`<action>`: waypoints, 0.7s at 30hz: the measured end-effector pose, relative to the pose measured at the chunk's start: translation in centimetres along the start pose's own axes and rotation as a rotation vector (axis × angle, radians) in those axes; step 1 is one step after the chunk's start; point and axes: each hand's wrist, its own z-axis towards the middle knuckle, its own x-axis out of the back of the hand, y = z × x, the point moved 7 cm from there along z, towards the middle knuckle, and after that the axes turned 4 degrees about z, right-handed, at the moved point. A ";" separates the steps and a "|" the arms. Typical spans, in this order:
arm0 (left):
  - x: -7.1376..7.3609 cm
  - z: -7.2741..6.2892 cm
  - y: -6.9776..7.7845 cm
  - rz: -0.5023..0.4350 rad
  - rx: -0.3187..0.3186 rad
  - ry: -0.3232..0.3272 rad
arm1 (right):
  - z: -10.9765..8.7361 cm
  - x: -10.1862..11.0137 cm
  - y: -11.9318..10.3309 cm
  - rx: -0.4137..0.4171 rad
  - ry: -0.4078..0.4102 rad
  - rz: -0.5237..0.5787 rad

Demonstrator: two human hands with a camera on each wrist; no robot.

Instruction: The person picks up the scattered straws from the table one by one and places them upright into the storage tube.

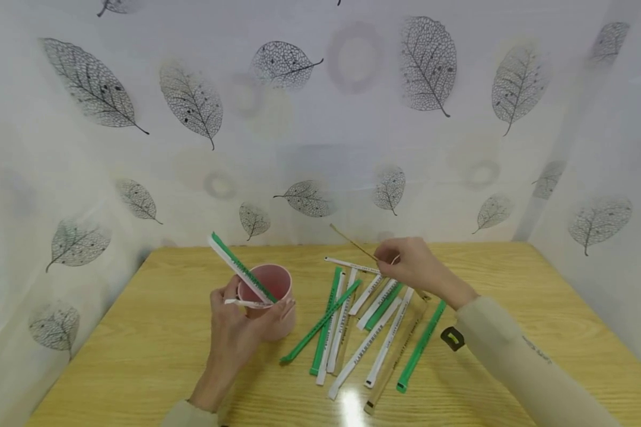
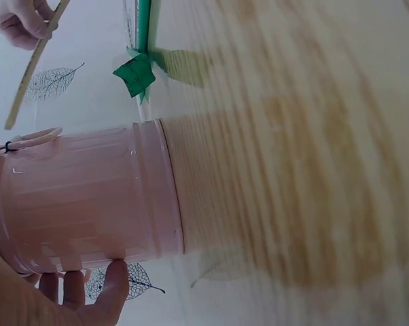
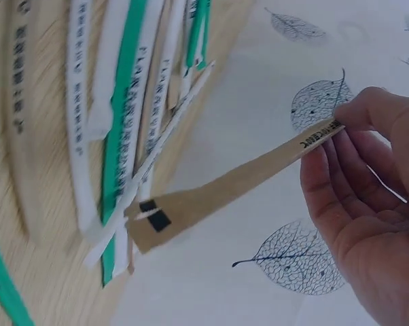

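Beige sleeves are hanging nearest; by the back edge of the tabletop, the person's right hand is pinching a brown packet, its length slanting left, the side where the left hand is gripping a pink cup.

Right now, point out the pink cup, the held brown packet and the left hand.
Pink cup [image 2: 82,197], left wrist view: its side wall.
Brown packet [image 3: 240,178], right wrist view: middle of its length.
Left hand [image 1: 237,333], head view: back of the hand.
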 end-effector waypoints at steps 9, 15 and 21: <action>0.1 0.0 0.1 0.005 -0.023 0.008 | 1.5 -0.2 -2.4 -0.049 0.068 0.216; 0.0 0.0 -0.1 0.010 0.005 0.010 | 2.7 -0.5 -4.7 -0.020 0.146 0.383; 0.0 0.0 0.0 0.026 -0.002 0.017 | 4.2 -1.1 -6.8 -0.007 0.250 0.578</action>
